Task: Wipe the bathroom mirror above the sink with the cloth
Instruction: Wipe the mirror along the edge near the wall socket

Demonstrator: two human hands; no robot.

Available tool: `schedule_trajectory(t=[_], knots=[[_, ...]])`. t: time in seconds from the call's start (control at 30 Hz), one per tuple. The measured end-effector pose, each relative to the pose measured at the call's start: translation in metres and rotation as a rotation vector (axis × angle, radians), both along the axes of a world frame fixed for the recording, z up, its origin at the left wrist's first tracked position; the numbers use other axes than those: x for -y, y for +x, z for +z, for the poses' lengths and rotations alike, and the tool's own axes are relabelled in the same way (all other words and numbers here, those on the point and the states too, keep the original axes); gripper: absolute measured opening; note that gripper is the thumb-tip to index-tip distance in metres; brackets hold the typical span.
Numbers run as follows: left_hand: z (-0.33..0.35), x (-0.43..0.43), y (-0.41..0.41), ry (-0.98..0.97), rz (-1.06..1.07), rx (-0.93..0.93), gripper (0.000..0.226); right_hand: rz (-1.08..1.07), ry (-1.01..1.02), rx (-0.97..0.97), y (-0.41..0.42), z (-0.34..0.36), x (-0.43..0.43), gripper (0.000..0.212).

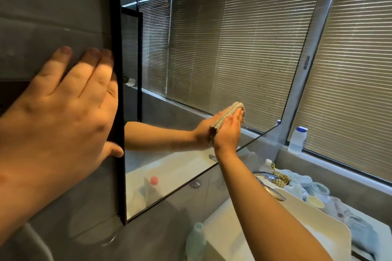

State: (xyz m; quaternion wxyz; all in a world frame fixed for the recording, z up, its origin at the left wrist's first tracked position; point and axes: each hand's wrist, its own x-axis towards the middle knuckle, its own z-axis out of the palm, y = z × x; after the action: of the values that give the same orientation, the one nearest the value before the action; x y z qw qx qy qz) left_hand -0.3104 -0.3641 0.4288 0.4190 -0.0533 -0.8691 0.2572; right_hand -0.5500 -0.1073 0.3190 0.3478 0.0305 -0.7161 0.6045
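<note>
Mirror (222, 48) fills centre and upper frame. Left hand (63, 112) at left, flat and released against the wall (42, 6) by the frame edge. Right hand (230, 131) at centre presses the folded cloth (228, 115) against the glass — lower right part of mirror.

A window with closed slatted blinds (358, 74) fills the right of the frame above a grey ledge (331, 165), where a clear bottle with a blue-and-white cap (297, 139) stands near the corner. Below, a white basin (301, 216) sits on the counter beside a chrome tap (266, 175). Behind the tap lie a checked rag (281, 179) and a heap of pale blue fabric (301, 182), with a glass jar (320, 189) and a small cream bowl (315, 201) just beside them (both upright). A blurred pale-green bottle (196, 239), possibly soap, stands left of the basin against the grey tiled wall (42, 6).
</note>
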Motion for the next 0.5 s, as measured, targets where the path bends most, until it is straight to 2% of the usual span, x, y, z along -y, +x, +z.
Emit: schedule_trajectory(t=[0.1, 0.2, 0.3, 0.4, 0.43, 0.5], knots=[[0.0, -0.001, -0.002, 0.03, 0.046, 0.049, 0.156, -0.045, 0.053, -0.029, -0.006, -0.007, -0.007, 0.055], [-0.002, 0.0, -0.004, 0.052, 0.052, 0.066, 0.161, -0.06, 0.036, 0.024, -0.021, -0.012, -0.019, 0.055], [0.0, 0.001, -0.001, 0.03, 0.039, 0.026, 0.15, -0.06, -0.058, 0.252, -0.042, -0.018, -0.041, 0.056], [0.0, 0.001, -0.002, 0.025, 0.028, 0.021, 0.145, 0.003, -0.262, 0.573, -0.076, -0.042, -0.069, 0.082], [0.001, 0.001, -0.002, 0.028, 0.038, 0.043, 0.15, 0.035, -0.353, 0.63, -0.078, -0.049, -0.073, 0.082], [0.001, 0.001, -0.003, 0.04, 0.056, 0.066, 0.157, 0.107, -0.42, 0.646, -0.071, -0.057, -0.074, 0.067]])
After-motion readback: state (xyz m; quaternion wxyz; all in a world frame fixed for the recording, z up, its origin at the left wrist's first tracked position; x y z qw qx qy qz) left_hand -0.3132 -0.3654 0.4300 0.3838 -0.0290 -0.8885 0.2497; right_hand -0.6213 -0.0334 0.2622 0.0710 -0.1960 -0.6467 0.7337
